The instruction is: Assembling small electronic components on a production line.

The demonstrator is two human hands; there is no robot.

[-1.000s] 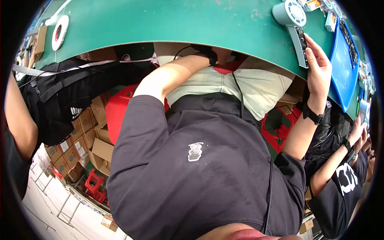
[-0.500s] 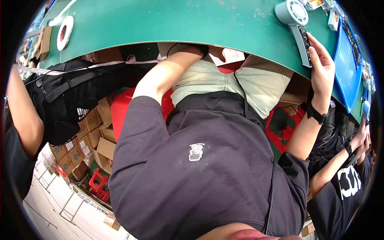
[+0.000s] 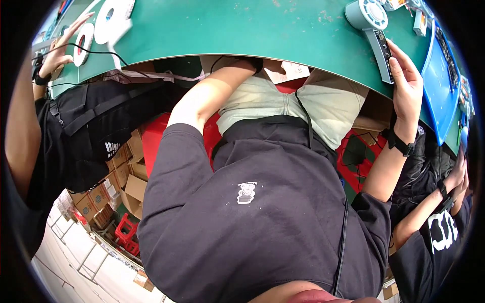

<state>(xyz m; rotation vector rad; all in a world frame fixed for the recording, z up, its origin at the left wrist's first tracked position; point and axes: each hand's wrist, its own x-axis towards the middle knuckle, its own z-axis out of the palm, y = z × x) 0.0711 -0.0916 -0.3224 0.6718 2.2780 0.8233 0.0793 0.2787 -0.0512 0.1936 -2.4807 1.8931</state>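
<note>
A light blue handheld fan point(image 3: 367, 15) lies on the green table at the far right. Its handle point(image 3: 380, 56) is opened along one side, showing a dark strip of parts inside. My right hand point(image 3: 407, 83) grips the handle's lower end, thumb on one side and fingers behind. My left forearm point(image 3: 214, 88) reaches under the table's front edge, a dark band at its wrist. The fingers of that hand are hidden, so I cannot see what they touch. A pale box flap point(image 3: 287, 72) shows beside it, above my lap.
A blue tray point(image 3: 438, 96) holding dark parts stands right of the fan. White tape rolls point(image 3: 108, 20) are on the green table point(image 3: 227, 30) at the left. A co-worker's hand point(image 3: 56, 58) is near them; another person's hands point(image 3: 457, 177) show at the right. Cartons point(image 3: 93, 199) stand behind.
The co-worker's hand on the left has come into view over the table, and a second white roll with a loose strip has appeared there. My own hands have hardly moved.
</note>
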